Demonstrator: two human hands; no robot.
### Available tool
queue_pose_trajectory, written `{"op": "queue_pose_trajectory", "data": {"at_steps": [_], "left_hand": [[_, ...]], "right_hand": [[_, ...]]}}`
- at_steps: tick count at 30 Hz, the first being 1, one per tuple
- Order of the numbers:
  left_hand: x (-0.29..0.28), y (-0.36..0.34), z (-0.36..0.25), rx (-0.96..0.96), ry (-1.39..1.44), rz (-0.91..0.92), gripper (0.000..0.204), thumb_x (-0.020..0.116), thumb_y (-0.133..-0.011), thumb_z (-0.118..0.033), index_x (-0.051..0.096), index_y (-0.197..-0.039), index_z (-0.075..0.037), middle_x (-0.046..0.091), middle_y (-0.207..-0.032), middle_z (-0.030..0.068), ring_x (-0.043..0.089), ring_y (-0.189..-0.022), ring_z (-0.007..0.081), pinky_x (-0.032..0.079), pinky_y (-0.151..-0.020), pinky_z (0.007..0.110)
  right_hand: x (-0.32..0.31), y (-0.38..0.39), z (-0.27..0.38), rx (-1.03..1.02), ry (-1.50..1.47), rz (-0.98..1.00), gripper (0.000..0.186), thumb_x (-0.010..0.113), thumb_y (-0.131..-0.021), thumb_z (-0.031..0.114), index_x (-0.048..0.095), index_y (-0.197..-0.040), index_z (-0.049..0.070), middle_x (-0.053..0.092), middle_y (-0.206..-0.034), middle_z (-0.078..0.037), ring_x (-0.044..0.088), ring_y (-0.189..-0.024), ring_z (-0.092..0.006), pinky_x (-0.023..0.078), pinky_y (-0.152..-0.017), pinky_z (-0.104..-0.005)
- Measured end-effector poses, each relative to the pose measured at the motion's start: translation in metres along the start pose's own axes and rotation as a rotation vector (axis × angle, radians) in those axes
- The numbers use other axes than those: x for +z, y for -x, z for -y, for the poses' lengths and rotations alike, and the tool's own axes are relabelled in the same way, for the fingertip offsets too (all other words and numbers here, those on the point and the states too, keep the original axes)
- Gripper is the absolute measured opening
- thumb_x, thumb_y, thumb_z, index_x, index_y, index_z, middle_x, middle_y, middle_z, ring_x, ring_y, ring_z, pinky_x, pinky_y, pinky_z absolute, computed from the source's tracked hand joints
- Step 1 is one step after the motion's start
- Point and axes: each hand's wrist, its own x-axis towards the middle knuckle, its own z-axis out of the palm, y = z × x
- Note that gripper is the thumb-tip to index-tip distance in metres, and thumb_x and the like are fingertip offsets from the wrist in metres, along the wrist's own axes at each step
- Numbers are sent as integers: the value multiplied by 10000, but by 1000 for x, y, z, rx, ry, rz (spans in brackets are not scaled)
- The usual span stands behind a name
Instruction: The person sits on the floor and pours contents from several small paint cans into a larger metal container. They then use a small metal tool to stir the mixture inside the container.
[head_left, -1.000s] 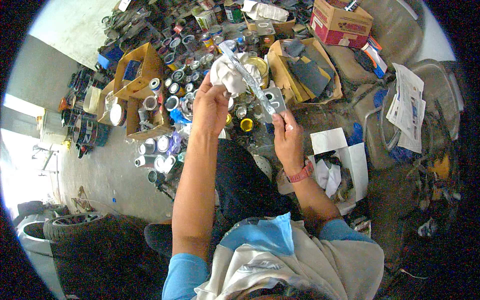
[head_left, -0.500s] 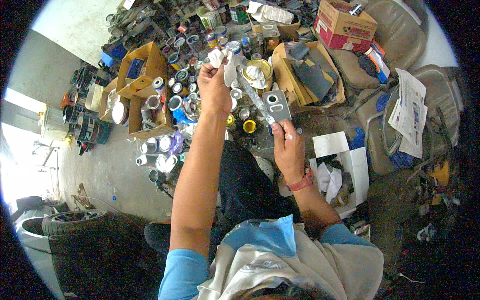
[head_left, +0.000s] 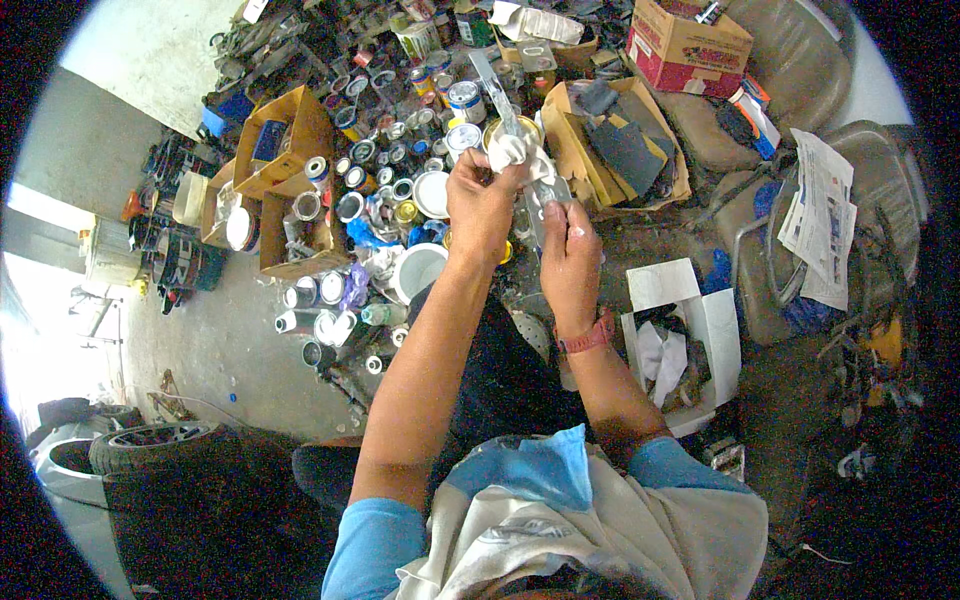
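- Head view: strip point(head_left: 497, 98), near end held in the grip of the right hand point(head_left: 570, 255).
- Rag point(head_left: 508, 150), against the strip, in the left hand's point(head_left: 480, 212) grip.
- Carton point(head_left: 562, 160), right of the strip.

Daylight pours in from the left, bleaching the opening point(head_left: 40, 325) to plain white. The floor point(head_left: 220, 330) nearby is evenly lit, and the strip point(head_left: 493, 88) has a pale sheen — but below the tyre point(head_left: 155, 447) shadow turns near black. Colour speckle grains the darks; a curved black rim cuts off the wall point(head_left: 140, 60).
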Motion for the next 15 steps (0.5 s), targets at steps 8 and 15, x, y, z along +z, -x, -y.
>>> {"op": "queue_pose_trajectory", "data": {"at_steps": [8, 15], "left_hand": [[-12, 9, 1, -68, -17, 59, 236, 799, -889, 1, 597, -992, -67, 738, -957, 60, 678, -803, 127, 551, -744, 282], [-31, 29, 20, -193, 51, 74, 327, 716, -902, 73, 611, -1186, -51, 750, -1061, 52, 701, -921, 140, 556, -833, 286]], "right_hand": [[-6, -1, -8, 42, 28, 73, 311, 536, -1122, 266, 619, -1017, -15, 659, -825, -238, 611, -713, -432, 472, -661, -489], [-4, -26, -11, -82, -2, 28, 318, 555, -1120, 273, 608, -991, -13, 655, -820, -228, 614, -712, -423, 477, -666, -489]]}}
